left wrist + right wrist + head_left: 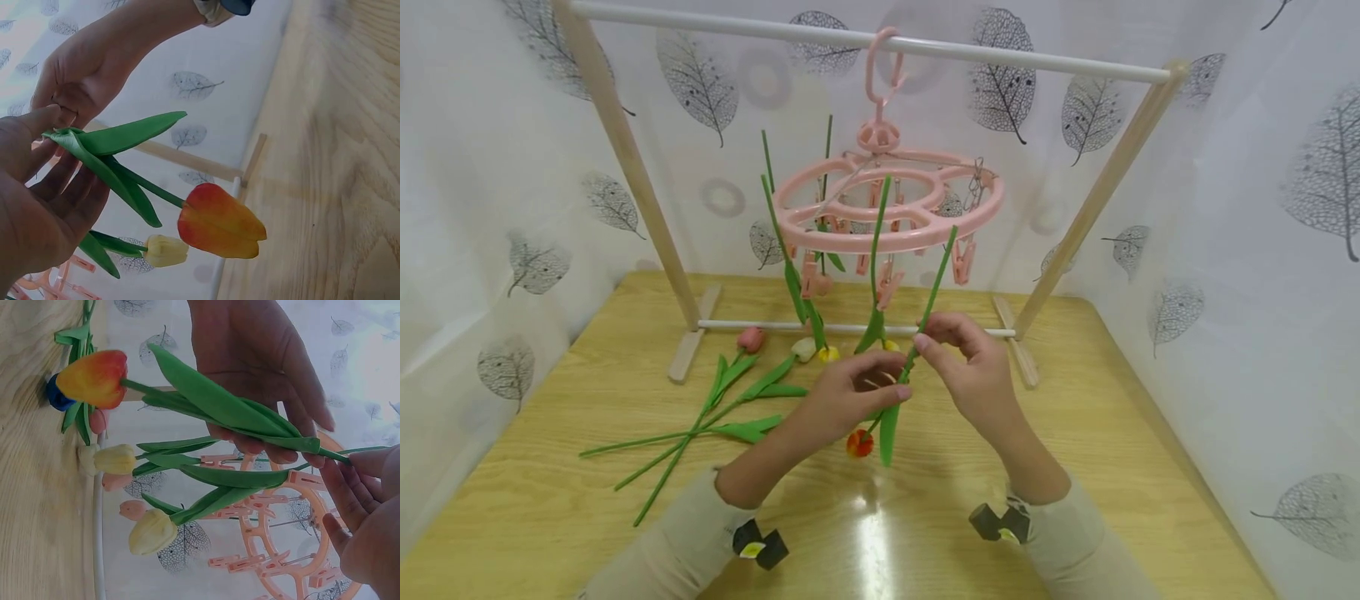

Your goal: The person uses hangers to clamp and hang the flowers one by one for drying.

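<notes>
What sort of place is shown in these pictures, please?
It appears to be a small indoor tabletop work area, perhaps screened off: a wooden table, pale leaf-printed sheeting around it, and a rack bearing a pink clip hanger.

The tulip (231, 406) is red and orange, with a bit of yellow mixed in. It is upside down and tipped to one side. Its bloom (860, 443), shaped like a little egg, hangs over the desk (1097, 467). The petals are closed up snug. The long green leaves (137, 132) start partway along and point the same way as the bloom. The thin green stem (938, 275) sticks up high, leaning right. The right hand (977, 375) pinches it above the leaves, and the left hand (842, 396) holds where the leaves begin.
</notes>
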A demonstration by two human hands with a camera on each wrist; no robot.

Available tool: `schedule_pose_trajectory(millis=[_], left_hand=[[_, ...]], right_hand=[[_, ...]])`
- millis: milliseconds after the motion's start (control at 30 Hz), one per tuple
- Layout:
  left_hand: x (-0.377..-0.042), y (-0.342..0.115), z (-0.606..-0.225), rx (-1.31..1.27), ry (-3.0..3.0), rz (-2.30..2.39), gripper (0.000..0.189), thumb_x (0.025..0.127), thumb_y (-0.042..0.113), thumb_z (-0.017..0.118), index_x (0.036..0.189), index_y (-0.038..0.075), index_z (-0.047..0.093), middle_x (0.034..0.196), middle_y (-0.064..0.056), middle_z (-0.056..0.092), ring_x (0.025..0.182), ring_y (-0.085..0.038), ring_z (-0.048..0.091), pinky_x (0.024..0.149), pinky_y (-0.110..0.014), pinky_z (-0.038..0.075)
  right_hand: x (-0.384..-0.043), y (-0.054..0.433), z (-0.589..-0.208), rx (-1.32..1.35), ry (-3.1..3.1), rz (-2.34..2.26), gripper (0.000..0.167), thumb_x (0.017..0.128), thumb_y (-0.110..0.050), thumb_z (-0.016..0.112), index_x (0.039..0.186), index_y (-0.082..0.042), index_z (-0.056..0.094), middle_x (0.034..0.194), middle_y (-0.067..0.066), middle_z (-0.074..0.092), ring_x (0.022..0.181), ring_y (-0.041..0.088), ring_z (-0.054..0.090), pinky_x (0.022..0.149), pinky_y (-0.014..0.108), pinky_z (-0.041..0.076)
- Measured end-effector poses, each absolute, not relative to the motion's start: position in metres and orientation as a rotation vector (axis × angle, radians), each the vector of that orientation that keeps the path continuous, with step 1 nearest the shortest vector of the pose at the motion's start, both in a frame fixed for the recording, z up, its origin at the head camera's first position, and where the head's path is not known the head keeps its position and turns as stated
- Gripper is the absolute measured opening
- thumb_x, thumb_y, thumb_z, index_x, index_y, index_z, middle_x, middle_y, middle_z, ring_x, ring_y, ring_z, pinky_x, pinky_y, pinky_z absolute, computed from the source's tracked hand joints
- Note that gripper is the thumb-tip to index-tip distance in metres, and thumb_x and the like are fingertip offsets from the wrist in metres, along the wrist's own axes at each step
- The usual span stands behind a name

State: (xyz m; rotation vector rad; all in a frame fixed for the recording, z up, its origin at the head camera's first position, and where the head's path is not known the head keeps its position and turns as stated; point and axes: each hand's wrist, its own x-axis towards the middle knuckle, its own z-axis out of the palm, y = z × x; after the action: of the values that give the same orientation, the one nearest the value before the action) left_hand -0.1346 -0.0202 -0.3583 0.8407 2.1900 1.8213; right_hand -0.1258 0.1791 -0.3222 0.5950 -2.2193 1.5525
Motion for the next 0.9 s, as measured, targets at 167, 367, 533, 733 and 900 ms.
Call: schedule_pose_trajectory(millis=[167,367,533,733,900], left_hand=[[-0.135,-0.018,-0.360,0.846,2.231,1.838,0.032,0.098,0.027,0.069,0.128,0.017,0.067,0.116,0.000,0.070,0.101,-0.016,0.069,0.085,-0.034,0.059],[-0.134,-0.018,-0.360,0.883,2.262,1.824,0.040,0.099,0.024,0.068,0.137,0.013,0.063,0.120,-0.006,0.068,0.102,-0.019,0.070,0.085,-0.033,0.059],[-0.133,-0.019,-0.358,0.907,2.260,1.822,0.042,0.099,0.022,0.067,0.140,0.013,0.061,0.119,-0.010,0.067,0.102,-0.022,0.070,0.084,-0.031,0.059],[-0.134,-0.023,-0.357,0.883,2.267,1.822,0.042,0.099,0.023,0.067,0.139,0.014,0.061,0.118,-0.008,0.068,0.100,-0.020,0.068,0.083,-0.032,0.059],[-0.134,-0.025,-0.356,0.866,2.266,1.841,0.040,0.099,0.026,0.067,0.138,0.016,0.063,0.117,-0.005,0.068,0.101,-0.018,0.067,0.085,-0.033,0.058]], right_hand=[[-0.126,0.178,-0.324,0.605,-2.229,1.539,0.017,0.096,-0.009,0.069,0.112,-0.001,0.067,0.099,0.007,0.071,0.098,0.013,0.068,0.095,0.028,0.052],[-0.127,0.180,-0.324,0.579,-2.198,1.551,0.019,0.095,-0.007,0.069,0.113,-0.001,0.065,0.102,0.007,0.070,0.100,0.013,0.067,0.094,0.026,0.052],[-0.126,0.178,-0.321,0.587,-2.179,1.584,0.022,0.095,-0.006,0.070,0.116,-0.001,0.064,0.104,0.009,0.069,0.099,0.013,0.066,0.098,0.027,0.050],[-0.128,0.182,-0.316,0.600,-2.179,1.587,0.027,0.096,-0.005,0.068,0.122,-0.001,0.063,0.107,0.009,0.068,0.103,0.013,0.065,0.097,0.027,0.051],[-0.139,0.202,-0.305,0.593,-2.029,1.599,0.026,0.098,-0.001,0.063,0.122,0.006,0.062,0.106,0.003,0.068,0.103,0.014,0.066,0.094,0.024,0.054]])
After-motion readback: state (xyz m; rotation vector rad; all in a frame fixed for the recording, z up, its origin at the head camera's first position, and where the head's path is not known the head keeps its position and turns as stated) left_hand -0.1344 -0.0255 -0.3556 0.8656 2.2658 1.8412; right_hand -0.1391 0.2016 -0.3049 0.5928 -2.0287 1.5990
